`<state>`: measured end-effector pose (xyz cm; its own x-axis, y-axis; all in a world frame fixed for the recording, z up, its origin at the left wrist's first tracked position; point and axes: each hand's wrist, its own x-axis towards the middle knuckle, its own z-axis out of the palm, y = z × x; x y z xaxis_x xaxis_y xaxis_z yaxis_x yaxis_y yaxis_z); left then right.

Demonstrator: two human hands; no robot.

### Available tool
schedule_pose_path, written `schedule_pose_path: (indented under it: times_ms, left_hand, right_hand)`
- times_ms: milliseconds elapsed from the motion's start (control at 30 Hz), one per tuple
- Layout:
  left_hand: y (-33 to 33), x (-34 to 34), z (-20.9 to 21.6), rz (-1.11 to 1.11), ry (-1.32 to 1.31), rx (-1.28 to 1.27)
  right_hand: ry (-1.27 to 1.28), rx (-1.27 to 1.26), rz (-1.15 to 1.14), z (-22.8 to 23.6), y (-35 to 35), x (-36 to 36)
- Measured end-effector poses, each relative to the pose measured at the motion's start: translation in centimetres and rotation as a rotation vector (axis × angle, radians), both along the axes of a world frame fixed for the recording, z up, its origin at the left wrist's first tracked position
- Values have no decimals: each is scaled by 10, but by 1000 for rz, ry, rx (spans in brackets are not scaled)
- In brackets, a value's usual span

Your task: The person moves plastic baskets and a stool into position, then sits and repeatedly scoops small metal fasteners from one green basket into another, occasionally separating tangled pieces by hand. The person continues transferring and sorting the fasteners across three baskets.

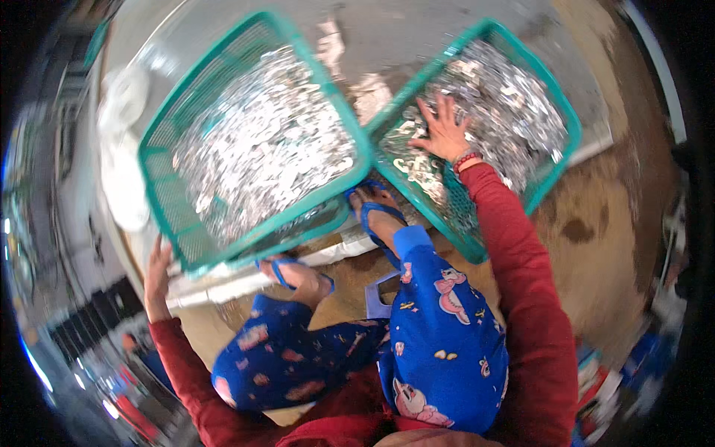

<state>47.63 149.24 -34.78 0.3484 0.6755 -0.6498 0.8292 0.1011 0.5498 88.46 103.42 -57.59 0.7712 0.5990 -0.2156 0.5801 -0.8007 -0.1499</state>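
Two green plastic mesh baskets hold heaps of small, shiny, silver-coloured metal pieces. In the right basket [572, 123], my right hand [447, 134] is spread with its fingers apart over the metal pieces [514, 112], its palm down near the basket's left half. A red beaded bracelet circles that wrist. My left hand [158, 272] is by the near left corner of the left basket [145, 160], fingers stretched out along its outside; whether it touches the rim is hard to tell. The left basket's metal pieces [268, 149] lie in a broad, loose heap.
Rolled white material [123, 149] lies left of the left basket. Pale scraps [370, 97] are behind the gap between baskets. My feet in blue flip-flops [380, 220] stand close to both baskets. A light-coloured stool edge [381, 294] shows between my legs. The brown floor [596, 253] looks wet at right.
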Motion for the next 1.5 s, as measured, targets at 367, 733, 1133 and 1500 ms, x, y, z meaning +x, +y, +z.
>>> schedule_pose_path:
  times_ms: [367,733,1133,1500]
  left_hand:
    - [-90,4,141,-203,-316,260]
    - [-121,34,150,-384,-287,254]
    - [-143,77,115,-434,-266,3]
    - [-140,60,107,-569,-331,-110]
  right_hand:
    - [-16,-213,195,0,-67,-91]
    - [23,-331,473,12,-60,-49]
    - [48,58,-128,-9,-19,-30]
    - [986,858,-545,6,-90,-24]
